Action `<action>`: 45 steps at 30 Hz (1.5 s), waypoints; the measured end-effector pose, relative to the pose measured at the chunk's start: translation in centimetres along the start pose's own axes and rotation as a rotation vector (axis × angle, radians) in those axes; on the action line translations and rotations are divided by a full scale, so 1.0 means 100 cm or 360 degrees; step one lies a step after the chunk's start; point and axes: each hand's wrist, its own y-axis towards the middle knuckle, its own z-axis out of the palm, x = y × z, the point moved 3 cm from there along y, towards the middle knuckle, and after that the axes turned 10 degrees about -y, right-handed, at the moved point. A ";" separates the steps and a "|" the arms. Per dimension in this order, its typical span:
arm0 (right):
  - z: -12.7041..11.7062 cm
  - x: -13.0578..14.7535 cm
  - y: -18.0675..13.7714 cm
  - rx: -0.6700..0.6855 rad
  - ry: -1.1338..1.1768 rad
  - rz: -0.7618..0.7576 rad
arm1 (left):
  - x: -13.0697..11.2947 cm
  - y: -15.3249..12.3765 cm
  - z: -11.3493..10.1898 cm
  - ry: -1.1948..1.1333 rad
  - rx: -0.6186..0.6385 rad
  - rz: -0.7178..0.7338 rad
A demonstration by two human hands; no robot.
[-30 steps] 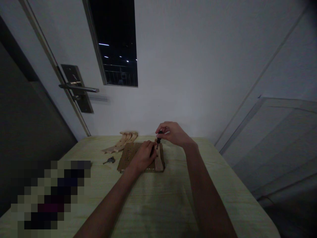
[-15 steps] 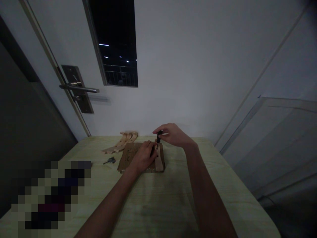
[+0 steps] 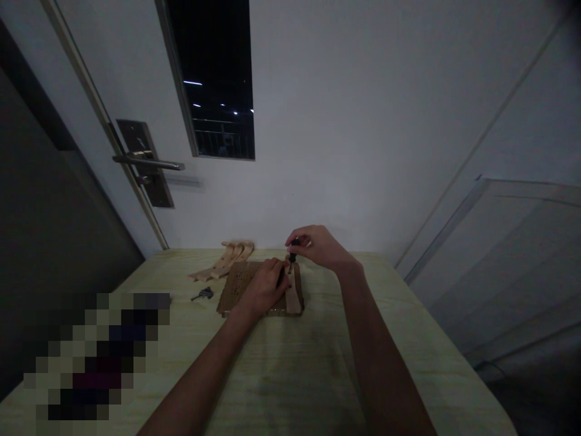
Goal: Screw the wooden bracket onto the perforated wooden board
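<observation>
A brown board with rows of holes (image 3: 236,284) lies flat on the pale wooden table (image 3: 290,369), near the wall. A light wooden piece (image 3: 296,297) rests along the board's right side. My left hand (image 3: 265,287) is closed and presses down on the board and the wooden piece. My right hand (image 3: 318,245) pinches the black handle of a small screwdriver (image 3: 293,251), held upright with its tip on the far end of the wooden piece.
Several more light wooden pieces (image 3: 227,259) lie fanned out at the back of the table. A few dark screws (image 3: 202,295) lie left of the board. A door with a metal handle (image 3: 147,162) stands at the left. A blurred patch (image 3: 95,357) covers the table's near left.
My right hand's fingers have shifted slightly round the screwdriver handle. The view has drifted a little. The left hand stays on the board.
</observation>
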 end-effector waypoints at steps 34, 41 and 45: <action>0.004 0.002 -0.002 0.0078 0.0117 -0.0045 | -0.001 0.001 -0.001 0.0030 0.0002 0.0034; 0.005 -0.001 -0.001 0.0002 0.0065 0.0023 | -0.003 0.001 -0.002 -0.0004 0.0015 0.0003; 0.004 -0.002 0.000 -0.0058 -0.0058 0.0096 | -0.003 0.001 -0.002 0.0013 0.0022 0.0004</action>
